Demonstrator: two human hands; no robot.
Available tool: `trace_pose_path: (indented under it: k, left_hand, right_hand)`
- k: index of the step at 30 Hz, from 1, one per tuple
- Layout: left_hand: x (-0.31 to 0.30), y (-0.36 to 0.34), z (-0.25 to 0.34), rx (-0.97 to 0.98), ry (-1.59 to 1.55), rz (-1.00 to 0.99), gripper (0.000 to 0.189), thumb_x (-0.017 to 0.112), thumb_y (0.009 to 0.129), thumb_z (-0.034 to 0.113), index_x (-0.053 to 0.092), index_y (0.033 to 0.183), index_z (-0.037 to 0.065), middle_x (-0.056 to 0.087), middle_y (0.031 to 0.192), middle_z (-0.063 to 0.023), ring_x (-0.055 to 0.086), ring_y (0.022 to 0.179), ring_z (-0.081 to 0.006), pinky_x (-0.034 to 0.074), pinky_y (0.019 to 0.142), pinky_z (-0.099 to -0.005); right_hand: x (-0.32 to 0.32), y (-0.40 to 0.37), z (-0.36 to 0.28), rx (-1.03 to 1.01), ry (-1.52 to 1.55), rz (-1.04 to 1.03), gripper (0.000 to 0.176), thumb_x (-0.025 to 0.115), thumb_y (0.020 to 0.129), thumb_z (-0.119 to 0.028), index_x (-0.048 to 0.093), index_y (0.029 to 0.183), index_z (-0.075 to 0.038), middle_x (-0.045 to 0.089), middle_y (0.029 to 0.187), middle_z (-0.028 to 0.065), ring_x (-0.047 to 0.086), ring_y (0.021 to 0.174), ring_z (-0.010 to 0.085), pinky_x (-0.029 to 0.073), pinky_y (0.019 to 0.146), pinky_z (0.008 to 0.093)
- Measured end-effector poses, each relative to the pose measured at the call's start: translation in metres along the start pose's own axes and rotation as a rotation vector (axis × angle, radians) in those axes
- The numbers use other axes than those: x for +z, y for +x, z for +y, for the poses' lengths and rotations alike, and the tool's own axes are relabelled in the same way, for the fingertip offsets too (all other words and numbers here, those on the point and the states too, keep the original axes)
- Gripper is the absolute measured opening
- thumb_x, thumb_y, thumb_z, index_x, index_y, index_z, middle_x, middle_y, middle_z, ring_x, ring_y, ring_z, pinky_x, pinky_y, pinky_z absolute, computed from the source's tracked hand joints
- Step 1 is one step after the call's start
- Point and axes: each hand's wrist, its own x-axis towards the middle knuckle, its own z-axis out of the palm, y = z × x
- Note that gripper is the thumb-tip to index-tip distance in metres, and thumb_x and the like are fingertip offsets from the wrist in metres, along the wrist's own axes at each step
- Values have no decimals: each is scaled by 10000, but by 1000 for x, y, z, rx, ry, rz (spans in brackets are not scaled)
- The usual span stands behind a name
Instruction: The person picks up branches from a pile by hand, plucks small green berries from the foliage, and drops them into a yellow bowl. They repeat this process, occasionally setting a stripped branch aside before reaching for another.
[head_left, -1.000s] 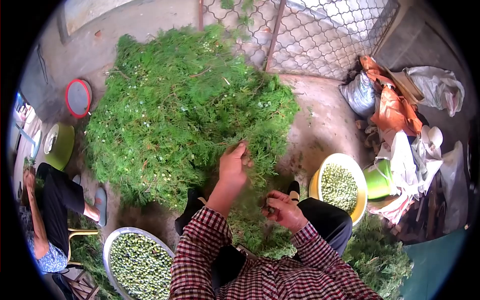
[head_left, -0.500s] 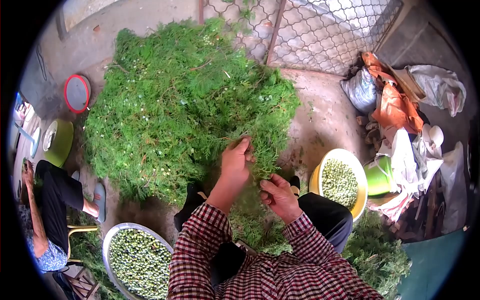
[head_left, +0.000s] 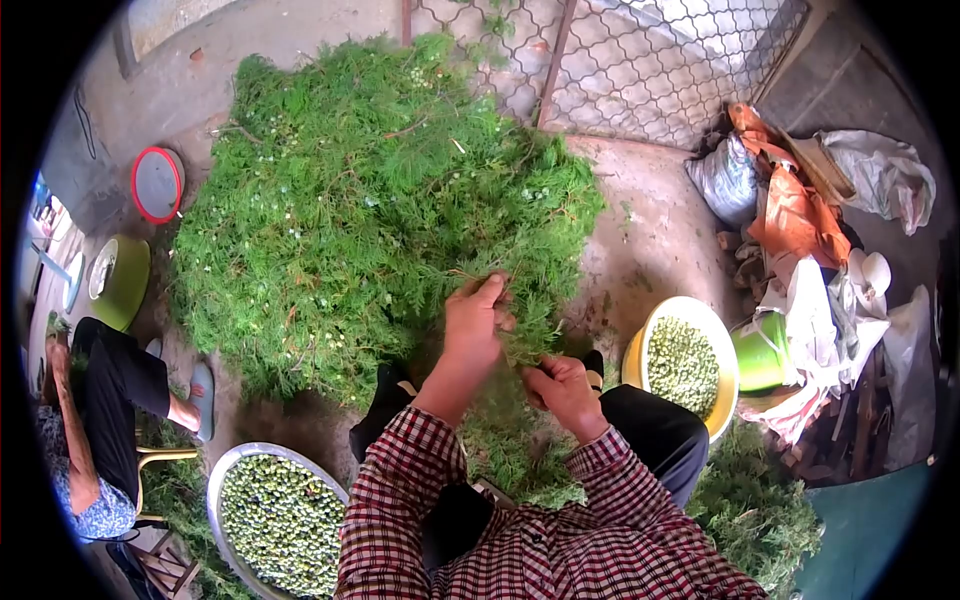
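My left hand (head_left: 474,322) is closed on the stem of a green conifer sprig (head_left: 530,338), at the near edge of a big heap of cut conifer branches (head_left: 320,210). The sprig's feathery leaves hang down to the right, toward my other hand. Lower and to the right, my right hand (head_left: 564,394) has its thumb and fingers pinched together at the sprig's tip. Whatever lies between those fingertips is too small to make out. Small pale green cones dot the heap.
A metal basin (head_left: 280,520) of green cones stands at lower left, a yellow basin (head_left: 684,362) of them at right. Another person (head_left: 85,430) sits at left near a green tub (head_left: 122,285). Sacks (head_left: 725,185) and a lime bucket (head_left: 762,350) stand at right.
My right hand has turned slightly and its fingers have closed in at the sprig's tip. The left hand keeps its hold in nearly the same place.
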Motion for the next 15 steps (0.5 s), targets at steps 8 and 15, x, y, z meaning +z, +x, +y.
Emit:
trace_pose_path:
  k: [8,15]
  left_hand:
    - [-16,18,3,115,-178,37,92,541,849,115,569,882,34,485,689,-24,384,491,-93,353,463,-264]
    - [-15,18,-5,104,-170,37,107,542,848,109,551,928,38,492,719,-42,397,504,-104,369,485,-281]
  right_hand:
    - [-8,-32,-4,301,766,-290,213,538,812,-158,525,995,-49,546,899,50,525,731,128,447,635,242]
    - [-2,-24,7,343,908,-283,259,539,821,-148,497,1051,-36,528,953,57,507,751,145,434,633,234]
